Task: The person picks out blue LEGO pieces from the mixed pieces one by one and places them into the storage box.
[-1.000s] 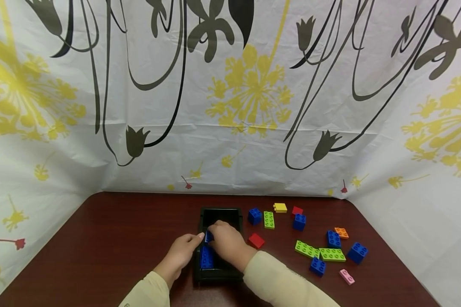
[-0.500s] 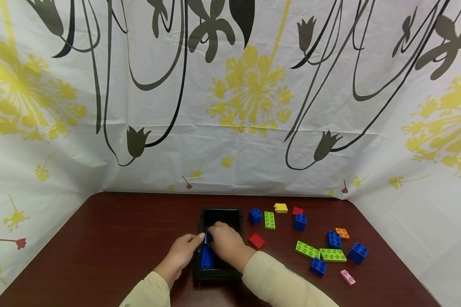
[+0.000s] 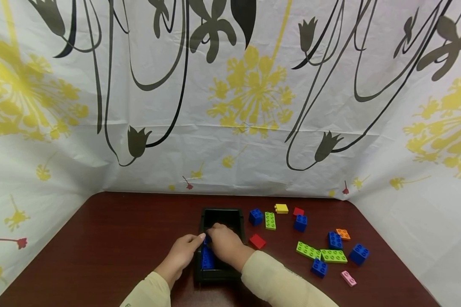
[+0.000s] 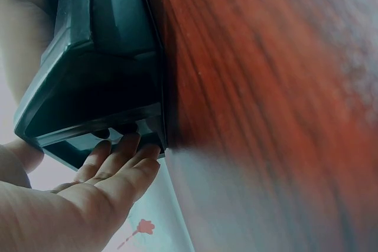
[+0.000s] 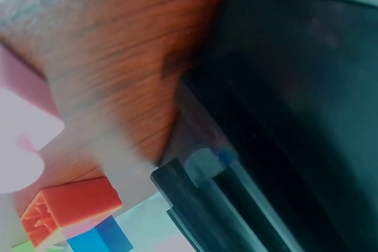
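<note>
A black plastic bin [image 3: 220,277] stands on the table in the head view. My left hand [image 3: 182,254] holds its left wall, thumb over the rim; in the left wrist view the fingers [image 4: 127,172] lie along the outside. Over the bin's left half my right hand [image 3: 224,243] reaches in and grips a blue toy brick [image 3: 206,240], mostly hidden by the fingers. Just in front of it, a larger blue studded brick [image 3: 207,258] lies in the bin along the left wall. In the right wrist view the bin [image 5: 307,110] fills the right side.
Right of the bin lie a red brick [image 3: 257,241], a blue brick [image 3: 255,217] and a lime brick [image 3: 270,221]. Farther right are a yellow brick [image 3: 281,209], an orange brick [image 3: 343,234], a pink brick [image 3: 348,278] and several others. A patterned curtain [image 3: 199,170] borders the dark red table [image 3: 111,251].
The blue brick under my right fingers has tilted slightly and shows less of its side. Both hands stay at the bin almost unmoved; the head view has shifted a little.
</note>
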Demonstrator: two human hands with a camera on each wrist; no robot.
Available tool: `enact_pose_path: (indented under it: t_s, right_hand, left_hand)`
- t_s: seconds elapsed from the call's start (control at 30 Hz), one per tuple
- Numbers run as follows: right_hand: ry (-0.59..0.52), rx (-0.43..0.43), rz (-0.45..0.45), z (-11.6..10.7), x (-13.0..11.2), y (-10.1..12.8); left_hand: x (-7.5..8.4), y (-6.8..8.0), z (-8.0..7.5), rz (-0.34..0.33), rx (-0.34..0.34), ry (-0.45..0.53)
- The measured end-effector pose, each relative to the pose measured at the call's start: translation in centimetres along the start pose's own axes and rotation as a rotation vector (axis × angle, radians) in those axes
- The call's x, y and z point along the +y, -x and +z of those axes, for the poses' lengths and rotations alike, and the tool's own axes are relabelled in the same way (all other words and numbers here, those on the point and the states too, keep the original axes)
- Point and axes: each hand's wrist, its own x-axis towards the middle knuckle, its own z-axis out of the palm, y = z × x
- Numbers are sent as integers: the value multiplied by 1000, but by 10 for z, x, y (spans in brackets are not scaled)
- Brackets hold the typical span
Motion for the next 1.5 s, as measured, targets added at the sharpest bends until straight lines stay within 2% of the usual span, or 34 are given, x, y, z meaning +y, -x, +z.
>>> enact_pose_path:
  t_s: [0.27,1.03,1.5]
  right_hand:
    - [3,-46,0,0,-1,-1]
    - [42,-100,28,9,-2,-5]
    - [24,-89,53,5,-3,-4]
  left_hand:
    - [1,-1,-1,-14,-12,-4]
    - [1,-2,-1,-21,-2,-14]
    - [0,-2,0,-8,1,-21]
